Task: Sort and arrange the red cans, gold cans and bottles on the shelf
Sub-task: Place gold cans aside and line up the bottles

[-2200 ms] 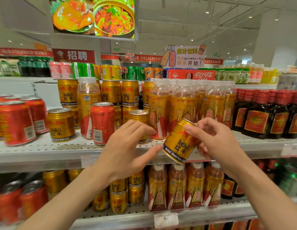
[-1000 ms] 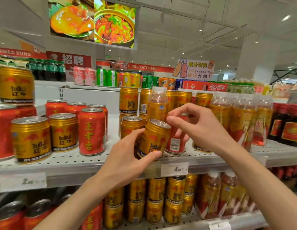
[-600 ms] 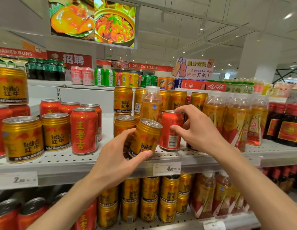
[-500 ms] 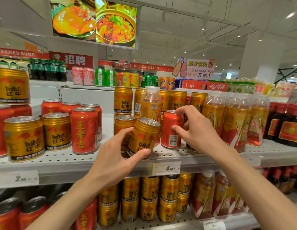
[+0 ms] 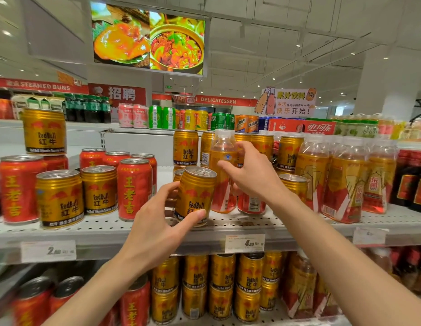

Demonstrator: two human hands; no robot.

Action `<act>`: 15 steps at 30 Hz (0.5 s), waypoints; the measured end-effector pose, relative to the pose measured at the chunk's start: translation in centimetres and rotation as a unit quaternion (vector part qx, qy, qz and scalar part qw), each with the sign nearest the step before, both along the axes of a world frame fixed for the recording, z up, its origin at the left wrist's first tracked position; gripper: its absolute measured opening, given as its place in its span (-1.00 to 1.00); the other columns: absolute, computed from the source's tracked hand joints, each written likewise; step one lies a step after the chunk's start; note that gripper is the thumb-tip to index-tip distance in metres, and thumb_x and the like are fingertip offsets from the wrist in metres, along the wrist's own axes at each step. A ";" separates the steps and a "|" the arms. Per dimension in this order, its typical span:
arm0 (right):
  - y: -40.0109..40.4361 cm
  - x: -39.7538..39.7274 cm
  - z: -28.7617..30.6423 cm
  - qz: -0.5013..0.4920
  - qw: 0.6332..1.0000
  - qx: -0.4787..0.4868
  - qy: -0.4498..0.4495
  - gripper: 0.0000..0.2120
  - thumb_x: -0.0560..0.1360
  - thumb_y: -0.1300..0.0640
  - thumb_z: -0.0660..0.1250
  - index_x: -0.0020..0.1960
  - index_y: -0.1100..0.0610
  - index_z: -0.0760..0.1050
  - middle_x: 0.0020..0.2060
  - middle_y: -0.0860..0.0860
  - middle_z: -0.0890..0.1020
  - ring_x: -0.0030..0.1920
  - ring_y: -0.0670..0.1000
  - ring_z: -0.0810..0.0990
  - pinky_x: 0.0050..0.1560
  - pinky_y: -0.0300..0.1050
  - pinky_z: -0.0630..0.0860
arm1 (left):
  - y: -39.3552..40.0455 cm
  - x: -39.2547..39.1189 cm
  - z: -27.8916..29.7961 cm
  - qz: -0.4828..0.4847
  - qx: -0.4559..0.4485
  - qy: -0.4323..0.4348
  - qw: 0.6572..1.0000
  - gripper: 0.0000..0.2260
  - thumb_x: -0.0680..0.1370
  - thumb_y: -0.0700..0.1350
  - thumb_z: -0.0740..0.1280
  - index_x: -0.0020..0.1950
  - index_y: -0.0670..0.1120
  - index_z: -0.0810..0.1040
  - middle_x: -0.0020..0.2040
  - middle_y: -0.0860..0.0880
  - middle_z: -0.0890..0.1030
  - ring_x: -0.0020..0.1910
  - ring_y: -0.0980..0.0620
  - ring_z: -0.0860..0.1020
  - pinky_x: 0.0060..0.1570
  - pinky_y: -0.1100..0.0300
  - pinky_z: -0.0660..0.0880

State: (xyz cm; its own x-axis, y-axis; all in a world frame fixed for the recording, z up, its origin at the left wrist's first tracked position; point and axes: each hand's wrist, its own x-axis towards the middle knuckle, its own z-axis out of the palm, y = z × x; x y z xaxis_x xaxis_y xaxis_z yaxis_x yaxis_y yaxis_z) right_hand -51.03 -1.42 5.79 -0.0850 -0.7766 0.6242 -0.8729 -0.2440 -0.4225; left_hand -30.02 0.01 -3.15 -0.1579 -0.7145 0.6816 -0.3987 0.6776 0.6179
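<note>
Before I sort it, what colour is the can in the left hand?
Gold, with red lettering: the can in the left hand, seen in the head view.

Head view, close, facing shelf (image 5: pixel 134 234)

Both forearms are bare with no sleeves in view; the left hand (image 5: pixel 155 234) and right hand (image 5: pixel 254 177) wear nothing.

The left hand (image 5: pixel 155 234) holds a gold can (image 5: pixel 195 196) tilted slightly, its base at the white shelf (image 5: pixel 110 231). The right hand (image 5: pixel 254 177) reaches over a red can (image 5: pixel 250 204), fingers loose, beside a bottle (image 5: pixel 222 170). Red and gold cans stand mixed to the left.
</note>
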 end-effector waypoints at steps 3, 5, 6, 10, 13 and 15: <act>-0.9 0.4 -0.1 0.004 0.999 0.002 -0.036 -0.27 0.50 -0.14 0.46 0.53 0.12 0.25 0.34 0.02 0.57 0.15 0.04 0.65 0.12 -0.10 0.55 | 0.0 0.6 0.1 0.007 0.003 0.010 1.000 -0.43 0.37 0.23 0.49 0.31 0.14 0.44 0.07 0.24 0.61 0.04 0.38 0.56 -0.08 0.56 0.44; -1.3 0.4 -0.2 0.001 0.999 -0.004 -0.033 -0.27 0.44 -0.17 0.51 0.47 0.09 0.33 0.29 0.01 0.56 0.19 0.03 0.60 0.09 -0.13 0.50 | 0.0 0.9 0.1 0.009 0.004 0.016 1.000 -0.48 0.36 0.19 0.51 0.25 0.20 0.42 0.05 0.27 0.59 0.04 0.41 0.54 -0.10 0.57 0.43; -1.4 0.4 -0.2 -0.001 1.000 -0.004 -0.027 -0.27 0.41 -0.20 0.52 0.46 0.07 0.37 0.27 0.01 0.53 0.20 0.02 0.57 0.09 -0.13 0.48 | 0.0 1.0 0.1 0.009 0.005 0.016 1.000 -0.48 0.36 0.19 0.51 0.24 0.22 0.40 0.05 0.27 0.59 0.05 0.42 0.54 -0.10 0.58 0.43; -0.8 0.2 -0.1 0.016 0.999 0.020 -0.021 -0.19 0.39 -0.27 0.50 0.49 0.05 0.32 0.37 0.00 0.46 0.21 0.02 0.58 0.18 -0.01 0.57 | -0.2 1.6 -0.3 0.007 0.011 0.016 1.000 -0.44 0.35 0.25 0.49 0.29 0.20 0.41 0.09 0.26 0.60 0.06 0.36 0.56 -0.07 0.54 0.46; -0.4 -0.1 -0.3 0.037 0.999 0.011 -0.036 -0.20 0.39 -0.25 0.51 0.49 0.04 0.30 0.38 -0.03 0.50 0.08 -0.03 0.61 0.17 -0.03 0.56 | -0.4 1.9 -0.6 0.008 0.012 0.021 1.000 -0.45 0.35 0.26 0.49 0.27 0.20 0.42 0.13 0.23 0.59 0.06 0.31 0.58 -0.07 0.41 0.55; -0.1 -0.4 -0.5 0.040 0.998 -0.007 -0.048 -0.19 0.37 -0.25 0.53 0.48 0.03 0.32 0.36 -0.05 0.52 0.15 -0.07 0.54 0.18 -0.11 0.48 | -0.5 1.9 -0.7 0.009 0.008 0.020 1.000 -0.47 0.35 0.25 0.50 0.26 0.20 0.44 0.16 0.20 0.55 0.07 0.24 0.60 -0.05 0.32 0.59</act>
State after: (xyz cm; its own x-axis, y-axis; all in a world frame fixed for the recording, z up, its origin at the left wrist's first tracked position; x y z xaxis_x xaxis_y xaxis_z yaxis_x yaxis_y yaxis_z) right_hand -51.42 -1.55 5.24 -0.0817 -0.7752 0.6265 -0.8061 -0.3182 -0.4989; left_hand -28.07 -0.47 -3.86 -0.1174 -0.7283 0.6752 -0.3855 0.6600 0.6448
